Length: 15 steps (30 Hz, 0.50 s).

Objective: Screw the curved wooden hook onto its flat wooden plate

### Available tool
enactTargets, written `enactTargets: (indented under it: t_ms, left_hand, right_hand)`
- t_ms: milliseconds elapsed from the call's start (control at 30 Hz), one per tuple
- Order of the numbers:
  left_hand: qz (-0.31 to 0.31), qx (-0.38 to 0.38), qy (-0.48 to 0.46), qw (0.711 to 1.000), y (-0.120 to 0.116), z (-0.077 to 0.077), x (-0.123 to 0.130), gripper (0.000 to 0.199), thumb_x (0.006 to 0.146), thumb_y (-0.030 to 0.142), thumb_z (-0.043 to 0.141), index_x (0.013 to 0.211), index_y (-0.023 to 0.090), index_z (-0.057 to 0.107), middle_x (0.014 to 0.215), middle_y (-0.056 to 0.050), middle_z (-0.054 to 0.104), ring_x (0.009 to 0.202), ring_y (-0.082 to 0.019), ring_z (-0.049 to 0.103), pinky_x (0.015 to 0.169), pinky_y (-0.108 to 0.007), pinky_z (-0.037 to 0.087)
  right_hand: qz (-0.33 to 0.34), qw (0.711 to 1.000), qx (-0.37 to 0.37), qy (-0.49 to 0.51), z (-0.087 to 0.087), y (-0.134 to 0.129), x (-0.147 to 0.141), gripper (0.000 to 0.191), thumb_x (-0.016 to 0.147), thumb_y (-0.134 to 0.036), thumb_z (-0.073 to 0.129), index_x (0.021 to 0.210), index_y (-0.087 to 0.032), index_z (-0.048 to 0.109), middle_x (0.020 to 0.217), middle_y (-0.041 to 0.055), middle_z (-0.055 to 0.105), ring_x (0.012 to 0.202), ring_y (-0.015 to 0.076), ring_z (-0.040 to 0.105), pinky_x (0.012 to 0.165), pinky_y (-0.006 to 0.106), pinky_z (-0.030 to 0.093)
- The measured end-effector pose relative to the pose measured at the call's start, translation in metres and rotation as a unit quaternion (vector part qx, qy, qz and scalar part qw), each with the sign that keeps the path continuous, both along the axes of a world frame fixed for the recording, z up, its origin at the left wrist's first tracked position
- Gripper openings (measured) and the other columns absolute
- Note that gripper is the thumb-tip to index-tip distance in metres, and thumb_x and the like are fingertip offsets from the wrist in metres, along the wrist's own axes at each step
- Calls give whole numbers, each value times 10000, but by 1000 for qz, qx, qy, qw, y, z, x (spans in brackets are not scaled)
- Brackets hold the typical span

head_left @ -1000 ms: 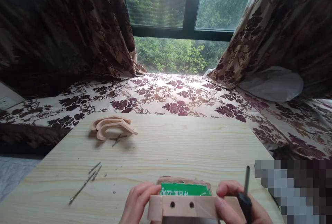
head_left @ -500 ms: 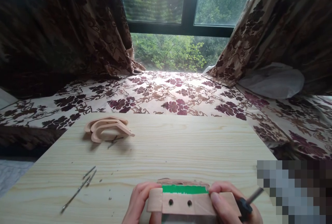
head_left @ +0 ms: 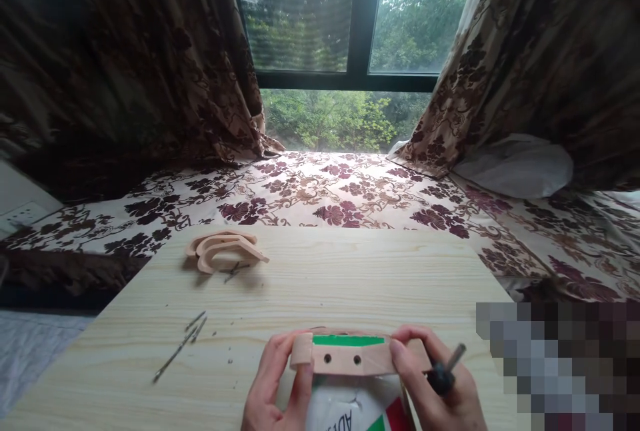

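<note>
A pale wooden piece [head_left: 343, 358] with two dark holes and a bent left end lies across the near edge of the table. My left hand [head_left: 277, 378] grips its left end between thumb and fingers. Its right part is pinched by my right hand [head_left: 435, 378], which also keeps a screwdriver-like tool [head_left: 441, 376] with a black handle and metal shaft tucked in the palm. Directly beneath and behind the wood is a white, green and red printed item [head_left: 345, 404], partly hidden by wood and hands; I cannot tell its kind.
Several curved wooden pieces [head_left: 233, 246] lie stacked at the table's far left, with small dark metal pieces [head_left: 235, 271] beside them. Thin metal rods [head_left: 179, 350] and dark specks are on the left of the table [head_left: 350, 271]. Beyond are a floral cloth [head_left: 325, 184] and a window.
The view has tilted up and shifted slightly. Both hands still hold the wooden piece, which now sits higher in view, and more of the printed item below it shows.
</note>
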<state>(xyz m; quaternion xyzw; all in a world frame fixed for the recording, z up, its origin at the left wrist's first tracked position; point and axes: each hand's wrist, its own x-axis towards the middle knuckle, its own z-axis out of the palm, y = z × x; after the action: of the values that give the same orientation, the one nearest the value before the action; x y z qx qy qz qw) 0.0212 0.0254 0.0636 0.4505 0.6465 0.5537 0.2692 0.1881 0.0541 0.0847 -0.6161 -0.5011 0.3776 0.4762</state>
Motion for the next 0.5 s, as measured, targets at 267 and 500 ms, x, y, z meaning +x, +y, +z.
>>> enactTargets:
  t_ms: [267, 500]
  left_hand:
    - [-54, -35, 42, 997, -2, -1, -8, 340, 798, 462, 562, 1030, 222, 629, 1075, -45, 592, 1016, -192, 553, 882, -260, 451]
    - [-75, -26, 18, 997, -6, 15, -2, 311, 839, 429, 514, 1039, 215, 620, 1018, -57, 618, 984, -198, 574, 869, -292, 467]
  right_hand:
    - [36, 995, 48, -74, -7, 3, 2, 307, 814, -507, 473, 766, -207, 521, 443, -82, 358, 397, 103, 336, 396, 222, 290]
    - [65, 987, 55, -134, -7, 3, 13, 329, 801, -550, 471, 801, -225, 527, 502, -42, 516, 461, 148, 494, 470, 245, 392]
